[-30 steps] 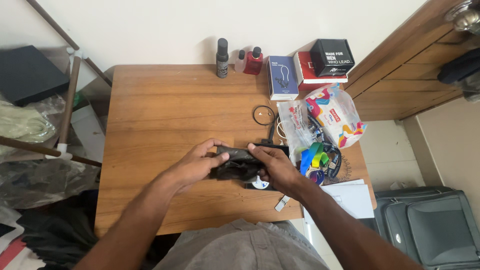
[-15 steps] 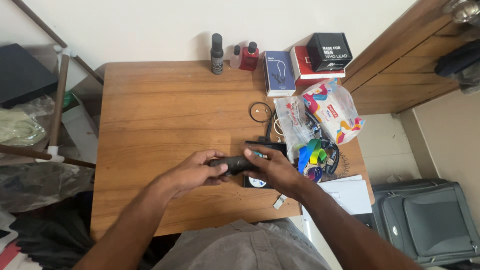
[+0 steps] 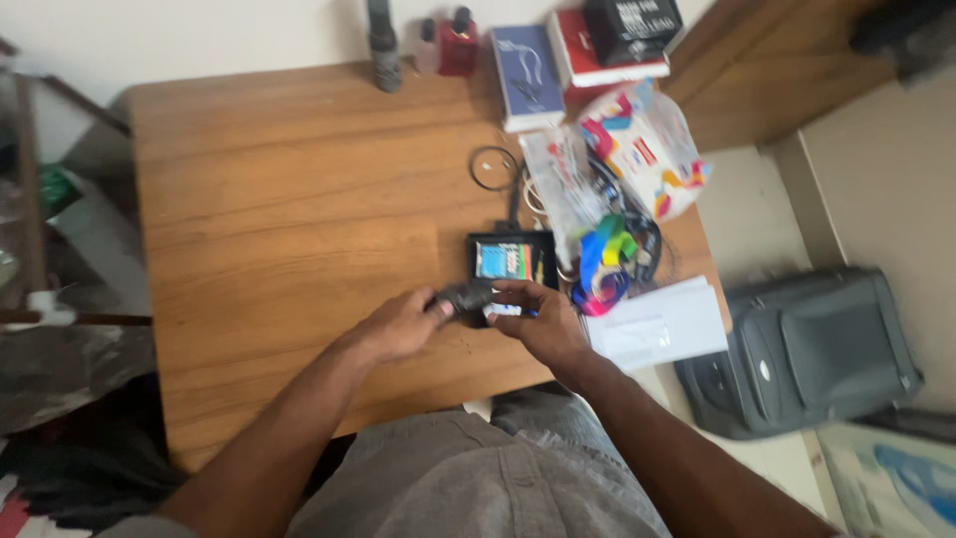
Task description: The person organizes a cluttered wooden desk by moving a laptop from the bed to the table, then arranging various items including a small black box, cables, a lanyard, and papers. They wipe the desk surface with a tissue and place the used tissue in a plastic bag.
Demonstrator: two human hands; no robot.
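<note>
**Dark bundle drawn small between both hands**

Compared with a second ago, the dark cloth-like item has shrunk from a loose spread under both palms to a small black rolled bundle, now pinched between the two hands just above the wooden surface. The left hand closes its grip on the bundle's left end with thumb and fingertips; the right hand holds the other end, fingers curled over it. Motion blur hides what the bundle is made of.

With the hands drawn closer to the body, a flat black open case with a blue and white card inside now lies uncovered just beyond the bundle, touching or almost touching it. That suggests the folding or rolling is nearly finished.

To the right sit a heap of coloured cables and clear plastic bags and a white paper sheet. A black ring lies farther back, and small bottles and boxes line the far edge.
</note>
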